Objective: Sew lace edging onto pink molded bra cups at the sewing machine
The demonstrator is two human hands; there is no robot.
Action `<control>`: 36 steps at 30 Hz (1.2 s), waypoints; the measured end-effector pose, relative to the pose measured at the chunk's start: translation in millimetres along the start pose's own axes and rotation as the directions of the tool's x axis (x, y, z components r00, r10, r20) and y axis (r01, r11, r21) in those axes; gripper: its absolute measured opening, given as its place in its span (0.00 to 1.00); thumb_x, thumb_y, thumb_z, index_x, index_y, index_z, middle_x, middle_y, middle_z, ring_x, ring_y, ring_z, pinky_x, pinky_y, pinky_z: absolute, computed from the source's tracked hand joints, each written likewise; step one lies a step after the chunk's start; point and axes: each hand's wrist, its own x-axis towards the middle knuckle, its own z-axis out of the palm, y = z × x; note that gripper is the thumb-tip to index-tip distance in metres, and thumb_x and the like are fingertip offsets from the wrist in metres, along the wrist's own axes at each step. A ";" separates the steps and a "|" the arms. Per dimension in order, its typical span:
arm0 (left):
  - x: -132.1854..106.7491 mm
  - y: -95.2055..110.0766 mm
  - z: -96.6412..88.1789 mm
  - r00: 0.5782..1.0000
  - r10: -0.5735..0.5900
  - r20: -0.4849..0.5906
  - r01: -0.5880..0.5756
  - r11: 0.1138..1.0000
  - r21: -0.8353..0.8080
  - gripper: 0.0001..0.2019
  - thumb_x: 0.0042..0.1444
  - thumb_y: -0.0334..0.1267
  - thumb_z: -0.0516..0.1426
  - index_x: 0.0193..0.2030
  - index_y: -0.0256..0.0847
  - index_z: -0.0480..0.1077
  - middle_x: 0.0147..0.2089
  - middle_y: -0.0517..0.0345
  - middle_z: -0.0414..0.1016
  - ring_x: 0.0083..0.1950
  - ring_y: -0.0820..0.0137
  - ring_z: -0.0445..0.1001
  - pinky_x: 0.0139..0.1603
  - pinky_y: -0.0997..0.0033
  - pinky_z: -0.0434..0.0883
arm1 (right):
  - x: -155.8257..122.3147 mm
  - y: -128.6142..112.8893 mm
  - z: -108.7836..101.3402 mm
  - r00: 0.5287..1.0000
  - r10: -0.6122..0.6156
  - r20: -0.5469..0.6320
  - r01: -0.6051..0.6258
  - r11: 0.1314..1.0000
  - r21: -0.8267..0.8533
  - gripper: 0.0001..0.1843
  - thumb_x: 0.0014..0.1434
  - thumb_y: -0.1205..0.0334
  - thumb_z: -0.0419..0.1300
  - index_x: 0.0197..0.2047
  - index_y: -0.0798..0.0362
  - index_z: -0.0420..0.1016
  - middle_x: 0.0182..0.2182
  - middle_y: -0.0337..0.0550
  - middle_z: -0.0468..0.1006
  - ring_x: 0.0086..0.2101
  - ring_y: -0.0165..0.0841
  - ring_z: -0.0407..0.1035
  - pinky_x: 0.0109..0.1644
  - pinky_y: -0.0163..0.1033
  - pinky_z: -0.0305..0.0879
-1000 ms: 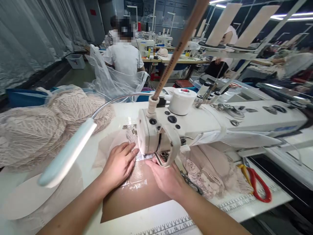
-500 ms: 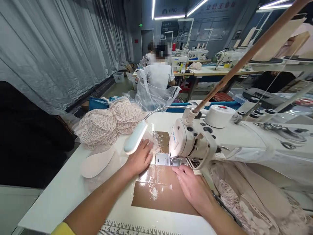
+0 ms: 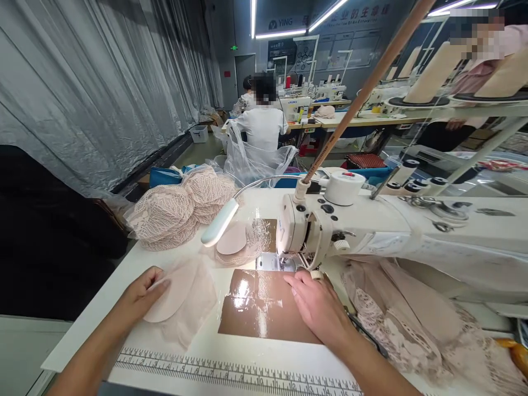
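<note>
Over at the left, the left hand (image 3: 142, 291) lies open on a pale oval cup piece (image 3: 171, 297), fingertips on its edge, nothing gripped. Behind it sits a heap of lace cups (image 3: 181, 212), and 1 more padded piece (image 3: 231, 243) rests under the lamp (image 3: 218, 223). In the middle, a glossy brown patch (image 3: 264, 305) covers the table (image 3: 124, 264) before the needle. The right hand (image 3: 319, 308) lies flat on it, fingers loosely spread, just beside the sewing machine (image 3: 313, 231). This looks like fetching a fresh piece; it would need lifting and sliding to the presser foot, edges squared.
</note>
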 end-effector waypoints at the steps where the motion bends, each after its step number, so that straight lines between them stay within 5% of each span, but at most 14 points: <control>1: -7.1 10.5 8.6 0.989 -0.036 0.141 0.062 0.981 -0.184 0.17 0.55 0.54 0.54 0.30 0.43 0.56 0.27 0.64 0.64 0.26 0.70 0.66 0.24 0.75 0.64 | -0.5 0.0 -0.4 1.000 0.006 -0.016 -0.006 0.999 0.032 0.20 0.61 0.71 0.47 0.49 0.52 0.75 0.33 0.45 0.75 0.30 0.35 0.69 0.35 0.39 0.62; 3: -14.8 37.6 29.6 0.924 0.013 0.382 0.138 0.921 -0.364 0.16 0.55 0.53 0.56 0.36 0.44 0.58 0.30 0.64 0.66 0.27 0.72 0.67 0.26 0.76 0.65 | -1.9 0.1 -1.8 0.997 0.024 -0.070 -0.015 0.992 0.122 0.18 0.62 0.69 0.48 0.50 0.52 0.74 0.34 0.45 0.77 0.33 0.36 0.70 0.37 0.39 0.63; 6: -8.3 76.4 68.4 0.787 0.188 0.588 0.047 0.931 -0.361 0.22 0.54 0.45 0.59 0.54 0.47 0.58 0.46 0.54 0.71 0.42 0.64 0.72 0.39 0.68 0.71 | -4.6 -0.9 -6.1 0.983 0.032 -0.182 0.022 0.957 0.290 0.14 0.63 0.65 0.49 0.43 0.53 0.75 0.31 0.43 0.78 0.32 0.34 0.71 0.38 0.37 0.64; 10: 20.7 98.9 123.2 0.765 0.330 0.553 -0.265 0.944 -0.196 0.26 0.52 0.34 0.56 0.60 0.44 0.60 0.58 0.48 0.67 0.59 0.56 0.65 0.58 0.59 0.64 | -7.8 -3.2 -10.6 0.982 -0.150 -0.114 0.180 0.924 0.337 0.14 0.63 0.64 0.50 0.32 0.52 0.76 0.24 0.39 0.74 0.27 0.30 0.67 0.34 0.35 0.60; 13: 44.0 99.2 147.8 0.784 0.400 0.475 -0.408 0.908 -0.092 0.22 0.52 0.34 0.54 0.56 0.41 0.64 0.46 0.51 0.74 0.47 0.60 0.74 0.48 0.63 0.71 | -9.1 -2.7 -8.4 0.967 -0.254 0.021 0.242 0.941 0.238 0.08 0.61 0.62 0.56 0.34 0.51 0.77 0.26 0.38 0.74 0.29 0.30 0.66 0.35 0.35 0.57; 17: 62.9 100.2 152.2 0.835 0.402 0.377 -0.438 0.899 0.011 0.17 0.55 0.39 0.52 0.50 0.36 0.65 0.35 0.55 0.73 0.35 0.64 0.74 0.37 0.65 0.71 | -9.4 -1.1 -3.7 0.967 -0.249 0.053 0.237 0.956 0.175 0.06 0.59 0.62 0.59 0.31 0.51 0.76 0.26 0.37 0.74 0.29 0.30 0.65 0.34 0.36 0.53; 21: 65.7 109.4 154.9 0.808 0.441 0.392 -0.504 0.860 0.072 0.12 0.55 0.39 0.52 0.44 0.38 0.66 0.34 0.56 0.74 0.33 0.66 0.73 0.35 0.69 0.69 | -7.1 -2.2 -4.1 0.981 -0.187 0.044 0.180 0.975 0.128 0.10 0.60 0.60 0.58 0.29 0.53 0.75 0.26 0.38 0.72 0.28 0.30 0.63 0.34 0.36 0.53; 25: 68.8 117.3 165.2 0.755 0.498 0.426 -0.592 0.798 0.115 0.07 0.55 0.39 0.52 0.37 0.40 0.67 0.31 0.59 0.74 0.31 0.68 0.72 0.33 0.72 0.67 | -2.4 -4.3 -6.2 0.999 -0.026 0.046 0.025 1.000 0.004 0.10 0.60 0.57 0.58 0.42 0.52 0.75 0.33 0.43 0.73 0.35 0.36 0.64 0.38 0.39 0.56; 30: 62.6 125.0 156.5 0.774 0.544 0.324 -0.627 0.728 0.277 0.11 0.60 0.36 0.46 0.38 0.38 0.68 0.31 0.53 0.71 0.31 0.64 0.68 0.30 0.68 0.63 | -0.4 -6.0 -4.8 0.992 0.045 0.121 -0.035 0.996 -0.082 0.11 0.63 0.58 0.54 0.46 0.51 0.73 0.36 0.44 0.72 0.39 0.39 0.64 0.40 0.42 0.59; 32: 52.1 127.9 150.4 0.715 0.608 0.345 -0.698 0.649 0.303 0.13 0.62 0.37 0.44 0.39 0.38 0.69 0.32 0.52 0.72 0.32 0.64 0.69 0.30 0.68 0.65 | -1.0 -6.1 -3.8 0.990 0.045 0.132 -0.032 0.995 -0.097 0.10 0.63 0.60 0.53 0.43 0.52 0.73 0.36 0.44 0.72 0.39 0.39 0.64 0.40 0.42 0.59; 36: 36.0 122.9 155.1 0.496 0.720 0.484 -0.868 0.392 0.305 0.14 0.65 0.35 0.45 0.45 0.36 0.71 0.45 0.46 0.76 0.42 0.62 0.74 0.40 0.64 0.72 | -2.0 -6.5 -3.4 0.991 0.053 0.122 -0.040 0.993 -0.110 0.11 0.63 0.60 0.53 0.45 0.52 0.72 0.36 0.45 0.71 0.39 0.39 0.64 0.40 0.43 0.59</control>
